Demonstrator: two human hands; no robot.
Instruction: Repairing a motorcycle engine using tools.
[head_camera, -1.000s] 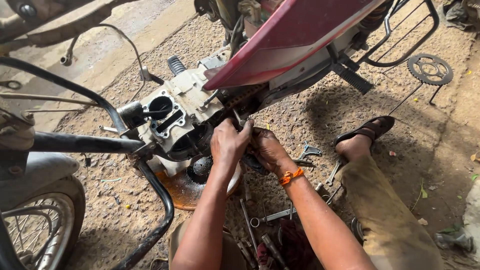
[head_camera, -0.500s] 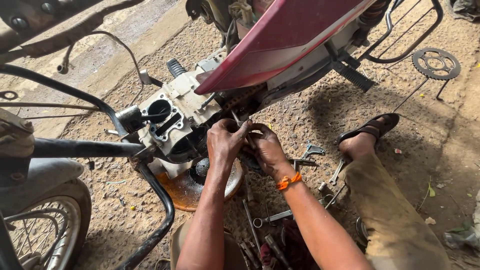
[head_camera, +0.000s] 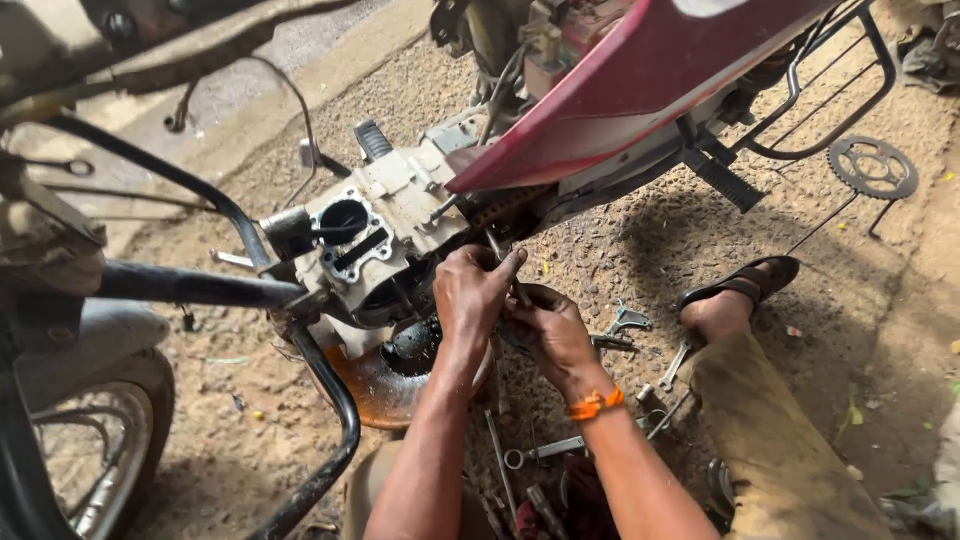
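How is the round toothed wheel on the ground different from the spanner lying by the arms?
The sprocket is a dark, round ring with teeth around its rim and holes inside; the spanner is a long, thin, shiny bar with a ring end. The sprocket lies far off, beyond the sandal; the spanner lies close between the forearms, below the right hand. Both are metal and lie flat on the gravel.

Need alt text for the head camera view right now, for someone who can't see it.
Two bare hands, left hand and right hand, work close together with a thin metal tool at the side of a stripped motorcycle engine under a red body panel. Spanners and a sprocket lie on gravel.
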